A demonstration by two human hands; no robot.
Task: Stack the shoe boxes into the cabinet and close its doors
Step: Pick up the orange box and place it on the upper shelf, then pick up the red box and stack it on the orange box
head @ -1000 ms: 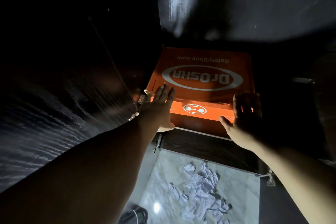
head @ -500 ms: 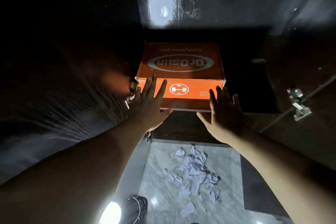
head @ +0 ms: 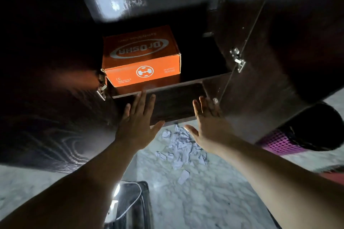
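An orange shoe box [head: 141,57] with white lettering sits on the left side of the dark cabinet's shelf [head: 167,87]. Both cabinet doors stand open: the left door [head: 46,98] and the right door [head: 270,61]. My left hand [head: 138,124] is held flat with straight fingers just below the shelf's front edge, apart from the box. Beside it, my right hand [head: 208,124] is also flat and spread, near the lower edge of the right door. Neither hand holds anything.
Crumpled white papers [head: 180,145] lie on the marble floor [head: 214,191] below the cabinet. A purple perforated basket [head: 279,143] with a dark liner stands at the right. A dark object with a white cable [head: 130,204] lies on the floor near me.
Both hands have come off the box's front and drawn back below the shelf edge. The box now sits deeper in the cabinet, and the view has pulled away.
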